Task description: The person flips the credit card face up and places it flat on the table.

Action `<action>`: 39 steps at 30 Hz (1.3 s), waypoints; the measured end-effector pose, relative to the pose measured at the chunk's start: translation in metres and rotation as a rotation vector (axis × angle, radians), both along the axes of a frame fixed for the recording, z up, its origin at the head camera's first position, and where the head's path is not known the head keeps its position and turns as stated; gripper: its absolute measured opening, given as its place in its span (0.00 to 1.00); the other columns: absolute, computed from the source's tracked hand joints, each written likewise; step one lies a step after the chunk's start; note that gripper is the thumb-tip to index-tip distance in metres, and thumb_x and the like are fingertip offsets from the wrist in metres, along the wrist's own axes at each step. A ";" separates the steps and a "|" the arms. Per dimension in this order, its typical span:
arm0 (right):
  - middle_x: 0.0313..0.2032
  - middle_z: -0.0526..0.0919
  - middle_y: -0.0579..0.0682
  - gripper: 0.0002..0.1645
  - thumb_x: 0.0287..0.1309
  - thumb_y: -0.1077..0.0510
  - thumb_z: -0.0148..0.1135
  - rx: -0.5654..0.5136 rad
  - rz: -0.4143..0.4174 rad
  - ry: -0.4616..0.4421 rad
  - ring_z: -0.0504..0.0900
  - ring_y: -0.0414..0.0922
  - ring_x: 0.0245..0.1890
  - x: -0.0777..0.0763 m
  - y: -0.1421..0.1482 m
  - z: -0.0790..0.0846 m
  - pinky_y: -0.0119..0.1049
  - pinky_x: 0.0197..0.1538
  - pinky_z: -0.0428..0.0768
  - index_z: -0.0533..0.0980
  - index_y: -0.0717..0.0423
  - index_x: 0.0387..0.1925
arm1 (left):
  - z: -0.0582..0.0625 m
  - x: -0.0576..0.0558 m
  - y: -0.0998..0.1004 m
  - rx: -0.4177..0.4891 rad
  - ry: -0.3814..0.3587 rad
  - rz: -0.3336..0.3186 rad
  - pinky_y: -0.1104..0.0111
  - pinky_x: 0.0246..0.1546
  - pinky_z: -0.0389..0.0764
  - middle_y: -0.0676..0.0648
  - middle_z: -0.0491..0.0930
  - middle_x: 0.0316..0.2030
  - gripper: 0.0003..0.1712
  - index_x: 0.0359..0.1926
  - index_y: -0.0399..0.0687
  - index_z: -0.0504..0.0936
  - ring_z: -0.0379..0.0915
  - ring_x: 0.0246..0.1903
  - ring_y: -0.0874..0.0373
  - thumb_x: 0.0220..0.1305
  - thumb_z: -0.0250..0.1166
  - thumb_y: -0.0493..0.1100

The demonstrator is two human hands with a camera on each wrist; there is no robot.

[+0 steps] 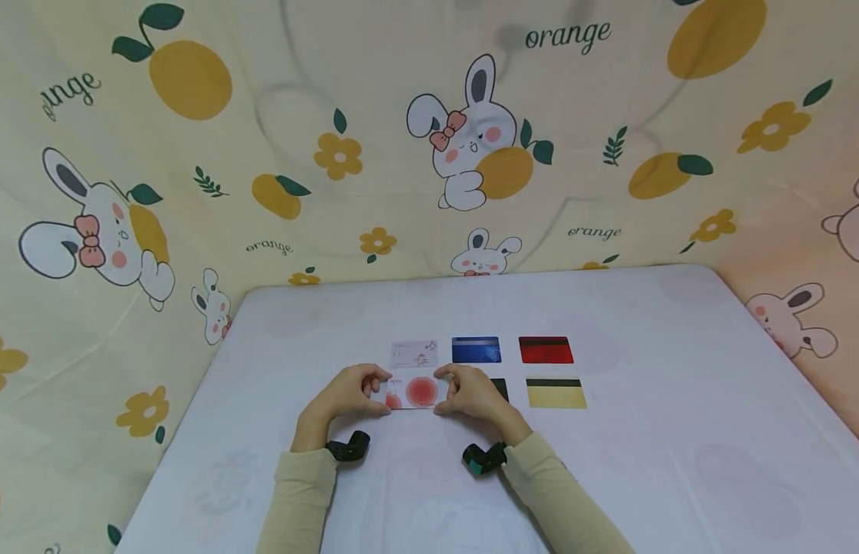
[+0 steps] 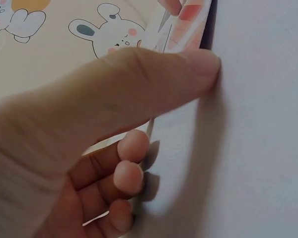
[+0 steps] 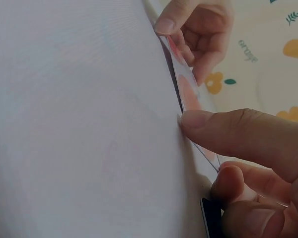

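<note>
A white card with a red disc [image 1: 422, 392] lies low over the table, its near edge lifted slightly in the right wrist view. My left hand [image 1: 352, 391] holds its left end, thumb at the near corner and forefinger at the far corner. At the right end my right hand [image 1: 475, 394] grips it the same way. In the left wrist view the left thumb [image 2: 188, 69] overlaps the card's edge, other fingers curled below. A dark card [image 1: 501, 388] sits beside my right hand, mostly hidden by it. Just beyond the held card lies a pale pink card [image 1: 413, 354].
A blue card [image 1: 476, 350] and a red card [image 1: 546, 350] lie in the far row, with a gold card [image 1: 556, 394] nearer on the right. The white-covered table [image 1: 679, 462] meets a printed cloth [image 1: 374, 69] at its back and sides.
</note>
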State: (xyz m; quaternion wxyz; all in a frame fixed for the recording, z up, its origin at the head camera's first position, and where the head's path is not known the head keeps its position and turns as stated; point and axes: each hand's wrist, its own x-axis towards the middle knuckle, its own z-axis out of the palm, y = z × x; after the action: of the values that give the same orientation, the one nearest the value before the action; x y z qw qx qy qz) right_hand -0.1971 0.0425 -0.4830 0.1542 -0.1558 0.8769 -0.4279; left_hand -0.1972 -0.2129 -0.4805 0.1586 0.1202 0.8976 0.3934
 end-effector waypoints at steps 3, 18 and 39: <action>0.18 0.75 0.46 0.32 0.40 0.61 0.77 0.002 0.002 0.015 0.70 0.38 0.20 0.000 0.000 0.000 0.28 0.28 0.67 0.77 0.60 0.51 | -0.001 0.000 0.000 0.000 0.002 0.001 0.76 0.27 0.65 0.49 0.71 0.29 0.26 0.46 0.41 0.82 0.63 0.28 0.61 0.42 0.78 0.38; 0.18 0.75 0.46 0.29 0.42 0.60 0.75 0.001 -0.017 0.036 0.69 0.38 0.19 0.001 0.003 -0.002 0.27 0.26 0.65 0.77 0.59 0.50 | 0.001 0.000 0.001 0.022 0.010 -0.037 0.77 0.27 0.66 0.48 0.72 0.31 0.30 0.51 0.39 0.79 0.63 0.26 0.63 0.43 0.77 0.37; 0.20 0.75 0.47 0.29 0.48 0.60 0.72 -0.140 0.016 -0.001 0.68 0.35 0.19 -0.015 0.032 0.003 0.27 0.25 0.69 0.75 0.65 0.52 | -0.003 -0.012 0.036 0.110 0.083 -0.076 0.77 0.25 0.65 0.49 0.71 0.27 0.24 0.52 0.41 0.79 0.62 0.23 0.65 0.54 0.72 0.42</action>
State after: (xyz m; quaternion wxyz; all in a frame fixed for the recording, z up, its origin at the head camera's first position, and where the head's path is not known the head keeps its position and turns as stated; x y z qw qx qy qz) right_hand -0.2119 0.0748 -0.4801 0.1467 -0.1731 0.8435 -0.4869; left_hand -0.2087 -0.1767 -0.4838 0.1294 0.1790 0.8752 0.4305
